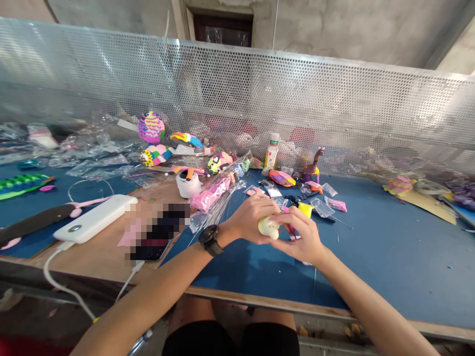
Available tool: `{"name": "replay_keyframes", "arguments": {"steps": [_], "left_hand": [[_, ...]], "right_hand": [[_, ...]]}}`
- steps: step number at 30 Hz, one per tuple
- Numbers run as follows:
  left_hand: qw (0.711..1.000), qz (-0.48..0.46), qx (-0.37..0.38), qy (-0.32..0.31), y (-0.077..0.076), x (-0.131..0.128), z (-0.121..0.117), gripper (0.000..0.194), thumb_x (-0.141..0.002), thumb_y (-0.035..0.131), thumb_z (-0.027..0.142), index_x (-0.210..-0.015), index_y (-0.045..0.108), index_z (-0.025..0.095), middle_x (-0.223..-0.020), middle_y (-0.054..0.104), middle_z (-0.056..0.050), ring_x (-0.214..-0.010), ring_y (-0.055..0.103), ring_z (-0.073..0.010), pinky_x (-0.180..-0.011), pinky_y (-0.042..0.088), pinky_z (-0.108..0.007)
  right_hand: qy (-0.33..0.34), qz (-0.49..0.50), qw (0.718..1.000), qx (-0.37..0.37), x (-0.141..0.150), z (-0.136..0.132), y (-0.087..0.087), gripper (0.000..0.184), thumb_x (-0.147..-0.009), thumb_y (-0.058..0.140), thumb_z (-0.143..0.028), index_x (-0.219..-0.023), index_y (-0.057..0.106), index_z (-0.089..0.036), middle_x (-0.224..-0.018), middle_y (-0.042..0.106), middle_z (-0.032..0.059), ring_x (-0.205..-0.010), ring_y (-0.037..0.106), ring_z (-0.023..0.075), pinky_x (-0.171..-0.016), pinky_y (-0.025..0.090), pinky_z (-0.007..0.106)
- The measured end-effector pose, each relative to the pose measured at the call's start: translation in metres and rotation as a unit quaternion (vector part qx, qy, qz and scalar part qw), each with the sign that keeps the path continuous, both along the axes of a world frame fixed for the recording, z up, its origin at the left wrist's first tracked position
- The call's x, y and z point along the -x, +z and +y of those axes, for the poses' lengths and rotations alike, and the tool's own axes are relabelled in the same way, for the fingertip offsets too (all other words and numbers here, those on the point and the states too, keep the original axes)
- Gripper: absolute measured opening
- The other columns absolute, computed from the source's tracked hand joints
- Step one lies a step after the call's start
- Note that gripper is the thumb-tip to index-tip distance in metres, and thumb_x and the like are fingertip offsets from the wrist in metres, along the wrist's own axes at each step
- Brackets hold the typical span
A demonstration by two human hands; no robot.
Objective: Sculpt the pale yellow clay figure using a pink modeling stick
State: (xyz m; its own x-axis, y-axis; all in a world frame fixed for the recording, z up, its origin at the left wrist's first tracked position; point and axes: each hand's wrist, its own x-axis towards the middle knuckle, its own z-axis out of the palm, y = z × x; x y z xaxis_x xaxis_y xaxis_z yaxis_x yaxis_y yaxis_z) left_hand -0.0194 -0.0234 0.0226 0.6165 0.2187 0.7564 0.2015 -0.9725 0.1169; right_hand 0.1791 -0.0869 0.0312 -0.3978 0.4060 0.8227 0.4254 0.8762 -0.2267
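A pale cream, rounded clay piece (268,227) is held between both hands above the blue tabletop. My left hand (249,217), with a black watch at its wrist, curls its fingers round the piece from the left. From the right, my right hand (302,232) pinches at the piece with thumb and fingers. Just beyond the hands lie a bright yellow clay packet (305,209), a pink packet (336,204) and small clear bags. Part of the cream piece is covered by my fingers.
A white power bank (95,218) and a phone (158,237) lie at left on cables. Colourful clay figures, such as a striped ball (151,127), and a glue bottle (271,153) stand before the perforated metal screen (230,89). Thin wires (220,210) lie left of my hands.
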Motion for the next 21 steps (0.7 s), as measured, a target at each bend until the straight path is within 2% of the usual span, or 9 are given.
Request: {"name": "replay_keyframes", "arguments": {"steps": [5,9,14,21], "left_hand": [[0.994,0.004,-0.001,0.113,0.004,0.000,0.000,0.027,-0.089,0.060,0.047,-0.097,0.065,0.023,-0.096,0.080,-0.005,-0.093,0.075,-0.0261,-0.097,0.049,-0.045],[0.984,-0.008,-0.016,0.179,0.004,-0.001,0.000,0.026,-0.089,0.062,0.045,-0.099,0.066,0.022,-0.098,0.081,-0.007,-0.096,0.075,-0.0277,-0.096,0.046,-0.045],[0.975,-0.030,-0.037,0.215,0.003,-0.003,-0.002,0.024,-0.088,0.059,0.041,-0.101,0.066,0.021,-0.099,0.080,-0.007,-0.094,0.075,-0.0268,-0.093,0.046,-0.045],[0.972,-0.035,-0.037,0.229,0.001,-0.006,-0.002,0.025,-0.089,0.058,0.040,-0.101,0.068,0.021,-0.098,0.079,-0.008,-0.096,0.074,-0.0281,-0.091,0.046,-0.046]], "right_hand": [[-0.100,0.047,0.994,0.005,0.010,0.000,-0.009,0.022,-0.092,0.078,-0.037,-0.108,0.075,-0.022,-0.071,0.060,-0.0016,-0.052,0.051,0.0115,-0.050,0.046,0.025],[-0.144,0.101,0.984,0.034,0.020,-0.003,-0.011,0.018,-0.093,0.075,-0.035,-0.105,0.076,-0.021,-0.072,0.061,-0.0013,-0.046,0.050,0.0094,-0.046,0.045,0.024],[-0.137,0.138,0.980,0.039,0.024,-0.003,-0.013,0.013,-0.094,0.074,-0.031,-0.102,0.077,-0.020,-0.069,0.059,-0.0021,-0.046,0.047,0.0093,-0.045,0.044,0.024],[-0.124,0.143,0.981,0.044,0.027,-0.004,-0.011,0.016,-0.095,0.071,-0.026,-0.106,0.079,-0.018,-0.066,0.054,-0.0043,-0.046,0.047,0.0086,-0.046,0.043,0.024]]}}
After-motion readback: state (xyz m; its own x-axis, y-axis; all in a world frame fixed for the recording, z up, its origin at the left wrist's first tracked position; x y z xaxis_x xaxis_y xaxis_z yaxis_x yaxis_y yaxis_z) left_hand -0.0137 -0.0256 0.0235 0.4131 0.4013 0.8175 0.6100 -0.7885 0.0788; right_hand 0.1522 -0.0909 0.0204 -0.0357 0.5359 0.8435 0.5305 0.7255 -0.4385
